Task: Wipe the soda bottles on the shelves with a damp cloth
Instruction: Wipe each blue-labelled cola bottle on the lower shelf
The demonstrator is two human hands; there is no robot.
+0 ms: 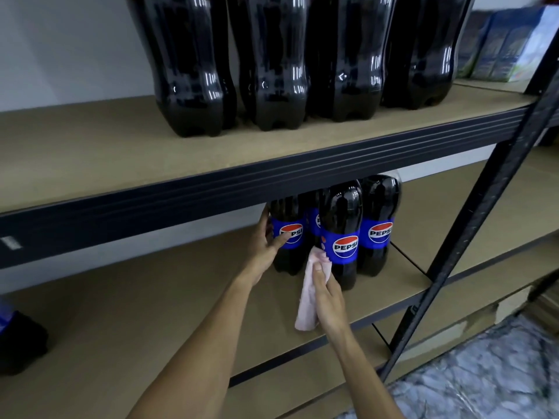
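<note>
Backdrop: pale wall point(60, 40) behind a rack with a black metal frame point(472, 225) and brown boards; marbled floor point(484, 373) at lower right.
Upper shelf point(90, 152): four tall dark bottles point(193, 71) stand in a row across the top of the frame, glossy, caps out of view; blurred cartons point(508, 46) at upper right.
Lower shelf point(136, 297): four Pepsi bottles cluster at centre frame, dark liquid, blue bands with the red, white and blue logo.
Left bottle point(295, 234): upright, at the cluster's left end.
Front bottle point(343, 237): nearest the camera, logo facing out.
Right bottle point(378, 231): just beside the front one, further back.
Back bottle point(314, 220): mostly hidden between the left and front ones.
Left hand point(263, 249): fingers curled round the left bottle's far side, thumb lying across its label.
Right hand point(328, 300): fingers and thumb clamped on the cloth, thumb on top.
Cloth point(307, 300): pale pink, bunched; its upper end touches the front bottle's lower left side, the rest hangs below the hand.
Left edge: another dark bottle point(18, 340), partly cut off.
</note>
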